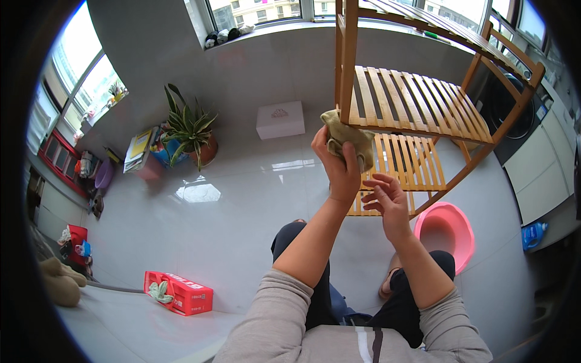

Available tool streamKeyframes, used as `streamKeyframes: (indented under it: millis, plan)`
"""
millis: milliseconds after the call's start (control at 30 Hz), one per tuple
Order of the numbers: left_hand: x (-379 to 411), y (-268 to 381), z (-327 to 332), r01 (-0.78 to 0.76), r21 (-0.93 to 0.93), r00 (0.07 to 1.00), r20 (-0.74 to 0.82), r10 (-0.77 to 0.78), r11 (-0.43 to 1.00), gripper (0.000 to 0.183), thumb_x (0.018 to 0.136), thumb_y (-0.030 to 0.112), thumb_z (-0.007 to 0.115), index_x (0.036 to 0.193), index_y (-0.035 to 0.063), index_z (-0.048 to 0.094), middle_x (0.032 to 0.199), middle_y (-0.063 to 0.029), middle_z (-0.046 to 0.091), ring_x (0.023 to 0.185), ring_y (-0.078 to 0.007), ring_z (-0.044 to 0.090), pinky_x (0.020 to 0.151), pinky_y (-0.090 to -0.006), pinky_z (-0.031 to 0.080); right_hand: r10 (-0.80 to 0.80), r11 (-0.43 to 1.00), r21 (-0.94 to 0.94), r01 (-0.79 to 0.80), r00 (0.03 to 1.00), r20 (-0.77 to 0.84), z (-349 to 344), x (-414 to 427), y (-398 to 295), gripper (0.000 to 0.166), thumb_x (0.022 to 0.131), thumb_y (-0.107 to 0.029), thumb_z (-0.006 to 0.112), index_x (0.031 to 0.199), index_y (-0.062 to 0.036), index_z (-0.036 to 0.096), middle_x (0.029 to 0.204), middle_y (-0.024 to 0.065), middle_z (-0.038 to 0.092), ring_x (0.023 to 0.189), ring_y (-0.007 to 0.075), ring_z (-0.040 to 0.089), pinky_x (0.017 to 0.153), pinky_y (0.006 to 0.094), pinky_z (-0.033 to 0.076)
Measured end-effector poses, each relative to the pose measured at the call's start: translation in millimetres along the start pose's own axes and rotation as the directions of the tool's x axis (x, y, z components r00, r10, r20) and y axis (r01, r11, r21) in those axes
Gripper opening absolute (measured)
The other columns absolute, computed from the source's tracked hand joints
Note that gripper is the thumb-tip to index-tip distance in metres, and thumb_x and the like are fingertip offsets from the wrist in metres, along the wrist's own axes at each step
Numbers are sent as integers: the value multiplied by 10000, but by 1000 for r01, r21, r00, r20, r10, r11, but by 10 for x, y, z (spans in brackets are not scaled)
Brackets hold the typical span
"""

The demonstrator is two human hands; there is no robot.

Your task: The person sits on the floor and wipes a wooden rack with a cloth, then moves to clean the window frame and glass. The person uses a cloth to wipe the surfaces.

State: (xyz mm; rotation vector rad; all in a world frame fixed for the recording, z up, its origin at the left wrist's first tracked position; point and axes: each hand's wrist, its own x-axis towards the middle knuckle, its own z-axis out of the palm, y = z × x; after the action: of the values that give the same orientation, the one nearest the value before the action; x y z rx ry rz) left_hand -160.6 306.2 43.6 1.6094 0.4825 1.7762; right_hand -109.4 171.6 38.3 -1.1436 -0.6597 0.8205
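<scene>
A tall wooden slatted shelf rack (420, 106) stands before me, its slatted tiers one above another. My left hand (338, 168) holds a crumpled olive-green cloth (348, 138) against the rack's near left post, where a shelf edge meets it. The cloth covers part of that corner. Lower and to the right, my right hand (389, 204) is raised with its fingers apart and slightly bent, in front of the lower shelves, with nothing in it. A pink plastic basin (464, 236) sits on the floor to the right of my right forearm.
A snake plant in a pot (206, 152) and a white box (280, 120) stand near the wall. At lower left lies a red bag (193, 297). A washing machine (510, 106), white cabinets (540, 168) and a blue detergent bottle (534, 236) are at the right.
</scene>
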Motion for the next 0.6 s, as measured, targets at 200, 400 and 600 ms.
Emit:
streamKeyframes:
  millis: [200, 400, 600]
  plan:
    - [-41, -171, -47, 201, 17, 976, 79, -201, 980, 374, 837, 91, 634, 1153, 16, 450, 1145, -164, 471, 1075, -282, 475, 943, -377, 369, 67, 998, -12, -67, 998, 0, 114, 22, 44, 216, 982, -85, 453, 1182, -29, 509, 1050, 117, 651, 780, 149, 648, 684, 267, 549]
    - [-242, -414, -47, -36, 250, 999, 20, 32, 968, 359, 808, 32, 634, 1094, 19, 419, 1031, -161, 432, 985, -340, 433, 896, -412, 357, 107, 994, 11, -107, 994, -16, 134, 35, 167, 197, 970, -83, 466, 1146, -27, 534, 970, 102, 657, 749, 133, 640, 663, 251, 544]
    - [-995, -950, -152, 12, 417, 1000, 15, -20, 909, 326, 837, 43, 587, 1104, 1, 406, 1057, -186, 411, 1020, -356, 393, 908, -462, 323, 84, 995, 51, -83, 996, -17, 55, -11, 134, 178, 963, -77, 472, 1118, -34, 549, 939, 89, 660, 720, 121, 631, 645, 247, 539]
